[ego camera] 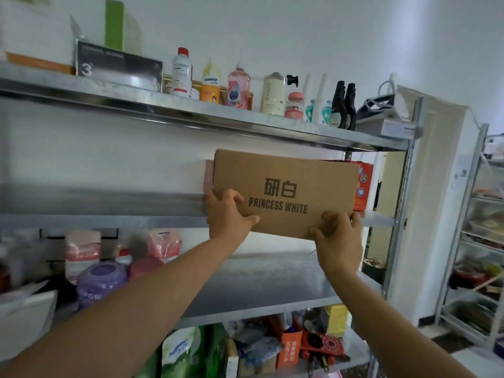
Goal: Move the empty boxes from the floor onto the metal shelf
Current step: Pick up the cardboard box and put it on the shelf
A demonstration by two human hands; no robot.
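- Both bare forearms are reaching up towards the shelving.
- Left hand (226, 214) is gripping the lower left corner of a brown rectangular cardboard box (286, 184) printed "PRINCESS WHITE", with its fingers curled round that corner.
- Right hand (338, 236) is clamping the lower right corner, fingers curling onto the printed face.
- Cardboard box is sitting slightly tilted at the front edge of the silver metal shelf (109, 221), towards the right end of its middle level. Its lower right corner is hanging below the front rim, and I cannot tell whether it is resting on the deck.
- Red printed carton (364, 186) is standing just behind the box, near the right rear corner.
- Assorted plastic bottles (237, 88) are lining the upper level.
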